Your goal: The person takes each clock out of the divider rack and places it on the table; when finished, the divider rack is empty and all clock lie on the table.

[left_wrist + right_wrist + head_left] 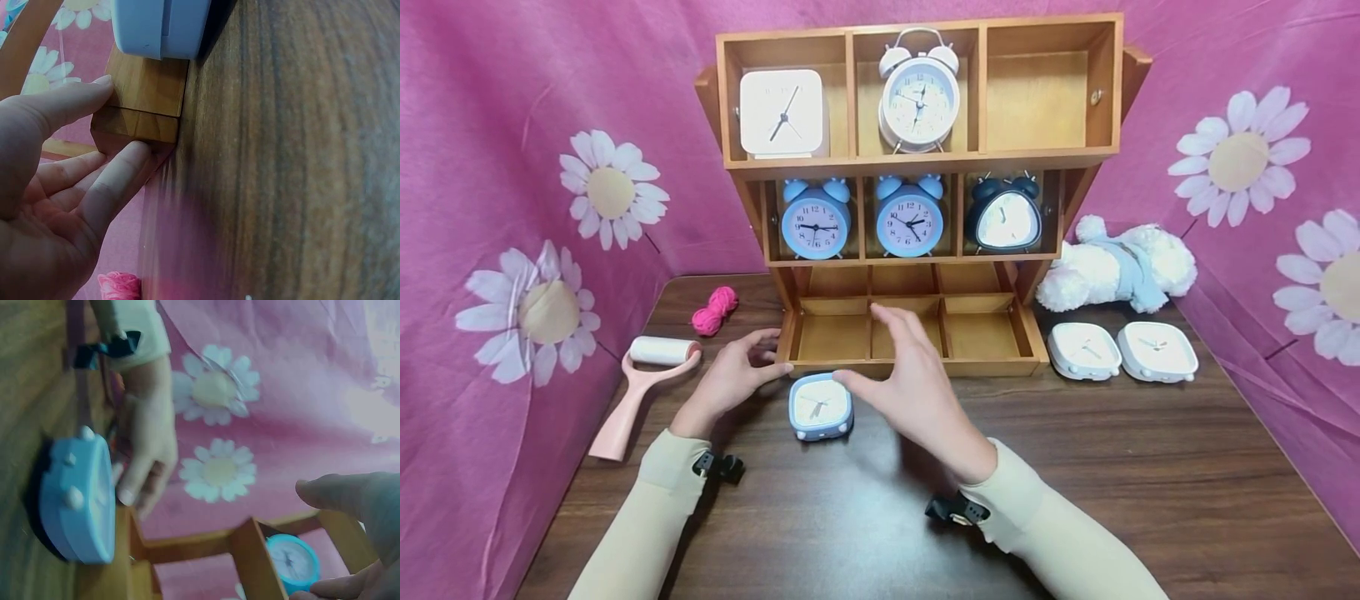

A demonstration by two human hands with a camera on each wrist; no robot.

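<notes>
My left hand (730,377) is at the front left corner of a three-tier wooden display shelf (917,368). In the left wrist view, its thumb lies on one face of the corner and its fingers (128,169) on the adjoining side, gripping it. A small blue square alarm clock (821,406) lies face up on the table before the shelf's bottom tier. My right hand (917,383) hovers in front of that tier, thumb and fingers spread wide, holding nothing. Its thumb tip overlaps the blue clock's edge in the head view, but the right wrist view shows them apart.
The upper tiers hold a white square clock (781,112), a white twin-bell clock (919,100), two round blue clocks and a dark one (1006,218). Two white clocks (1084,351) and a plush toy (1120,262) lie right; pink yarn (715,311) and a lint roller (640,379) left.
</notes>
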